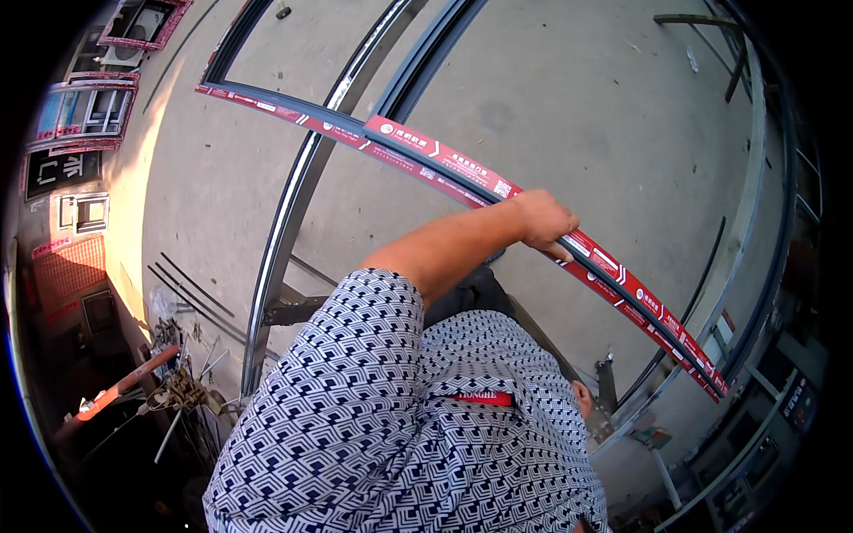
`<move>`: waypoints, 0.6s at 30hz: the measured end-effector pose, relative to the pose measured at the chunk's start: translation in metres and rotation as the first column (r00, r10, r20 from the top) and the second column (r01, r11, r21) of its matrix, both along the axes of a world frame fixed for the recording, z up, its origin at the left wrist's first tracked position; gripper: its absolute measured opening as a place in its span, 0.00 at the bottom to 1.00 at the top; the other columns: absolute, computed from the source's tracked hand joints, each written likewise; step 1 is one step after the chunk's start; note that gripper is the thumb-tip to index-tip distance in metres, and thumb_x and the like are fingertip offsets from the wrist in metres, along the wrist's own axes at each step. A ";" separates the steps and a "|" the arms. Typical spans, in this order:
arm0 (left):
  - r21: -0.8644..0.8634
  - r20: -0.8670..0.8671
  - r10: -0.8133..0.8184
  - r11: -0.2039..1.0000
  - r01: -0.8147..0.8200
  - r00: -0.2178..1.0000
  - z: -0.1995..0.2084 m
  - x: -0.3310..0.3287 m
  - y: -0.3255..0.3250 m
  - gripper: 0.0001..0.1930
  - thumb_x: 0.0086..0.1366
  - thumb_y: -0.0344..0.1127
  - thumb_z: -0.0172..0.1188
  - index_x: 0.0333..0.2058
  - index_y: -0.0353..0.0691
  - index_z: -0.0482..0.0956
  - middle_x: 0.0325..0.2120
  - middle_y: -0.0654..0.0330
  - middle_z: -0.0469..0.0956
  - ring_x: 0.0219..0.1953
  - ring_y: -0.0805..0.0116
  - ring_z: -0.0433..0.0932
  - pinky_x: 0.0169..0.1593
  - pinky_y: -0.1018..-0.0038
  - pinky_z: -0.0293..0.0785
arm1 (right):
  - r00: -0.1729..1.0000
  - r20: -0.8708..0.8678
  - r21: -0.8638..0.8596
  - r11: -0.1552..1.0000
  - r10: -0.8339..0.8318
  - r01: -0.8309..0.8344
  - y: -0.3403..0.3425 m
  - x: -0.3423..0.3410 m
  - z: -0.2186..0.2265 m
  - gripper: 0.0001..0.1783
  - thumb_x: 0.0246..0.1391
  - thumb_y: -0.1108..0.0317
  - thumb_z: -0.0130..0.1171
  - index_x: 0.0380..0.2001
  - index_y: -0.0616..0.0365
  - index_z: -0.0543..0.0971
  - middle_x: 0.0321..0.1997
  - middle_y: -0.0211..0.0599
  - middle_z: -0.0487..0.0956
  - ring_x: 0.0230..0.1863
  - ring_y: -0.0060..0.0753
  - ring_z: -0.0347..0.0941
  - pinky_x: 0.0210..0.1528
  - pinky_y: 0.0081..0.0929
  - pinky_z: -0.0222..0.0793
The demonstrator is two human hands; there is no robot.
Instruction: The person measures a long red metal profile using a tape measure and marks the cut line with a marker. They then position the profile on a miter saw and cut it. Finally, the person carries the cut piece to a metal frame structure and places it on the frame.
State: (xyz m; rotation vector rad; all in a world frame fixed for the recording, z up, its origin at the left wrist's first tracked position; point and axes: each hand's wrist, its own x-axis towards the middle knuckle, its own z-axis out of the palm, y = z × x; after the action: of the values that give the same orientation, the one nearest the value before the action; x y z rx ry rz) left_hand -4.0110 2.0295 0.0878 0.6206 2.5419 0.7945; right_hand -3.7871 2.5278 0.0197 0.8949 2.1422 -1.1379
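Note:
A large dark grey window frame point(409, 75) with red printed protective film on its near rail spans the view from upper left to lower right. My left hand point(544, 222) reaches across my body and is closed round the red-filmed rail point(444, 164), near the middle of that side. A dark upright bar point(426, 53) of the frame meets the rail left of this hand. Of my right hand point(582, 398) only a small patch shows past the edge of my patterned shirt. Its fingers are hidden, so what it holds or touches cannot be made out.
A metal support rail point(293, 204) runs under the frame on the left. Loose dark strips point(200, 306) lie on the concrete floor point(569, 98). Metal scraps point(182, 391) are piled at lower left. Film-edged frames point(84, 111) stand far left, and a trestle point(733, 53) stands far right.

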 end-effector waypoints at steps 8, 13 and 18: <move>-0.035 0.072 -0.050 0.998 0.052 0.996 -0.002 -0.010 0.008 0.33 0.66 0.66 0.56 0.45 0.37 0.80 0.38 0.48 0.84 0.43 0.45 0.83 0.49 0.55 0.79 | 1.000 0.001 -0.005 1.000 0.018 -0.018 -0.014 -0.010 0.012 0.16 0.62 0.63 0.63 0.45 0.66 0.81 0.31 0.26 0.79 0.29 0.16 0.70 0.33 0.19 0.67; -0.073 0.119 -0.091 0.992 0.100 0.989 0.011 -0.025 0.013 0.33 0.67 0.66 0.56 0.46 0.38 0.81 0.38 0.48 0.85 0.44 0.46 0.83 0.50 0.56 0.78 | 0.999 0.002 0.040 0.998 0.038 -0.038 -0.031 -0.022 0.032 0.15 0.62 0.63 0.62 0.43 0.65 0.82 0.30 0.26 0.79 0.28 0.16 0.70 0.33 0.19 0.67; -0.088 0.050 -0.058 0.994 0.062 0.997 0.019 -0.033 0.010 0.30 0.65 0.64 0.61 0.45 0.38 0.81 0.38 0.49 0.85 0.45 0.46 0.84 0.51 0.56 0.78 | 0.990 -0.010 0.026 0.989 0.144 -0.143 -0.024 -0.027 0.036 0.16 0.62 0.61 0.63 0.42 0.64 0.83 0.31 0.26 0.79 0.29 0.16 0.70 0.34 0.19 0.67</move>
State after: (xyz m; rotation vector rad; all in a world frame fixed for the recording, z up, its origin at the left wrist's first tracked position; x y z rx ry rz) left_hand -4.0439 2.0400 0.1071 0.6388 2.4882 0.6629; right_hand -3.8140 2.5037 0.0561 0.7331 2.1958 -1.0490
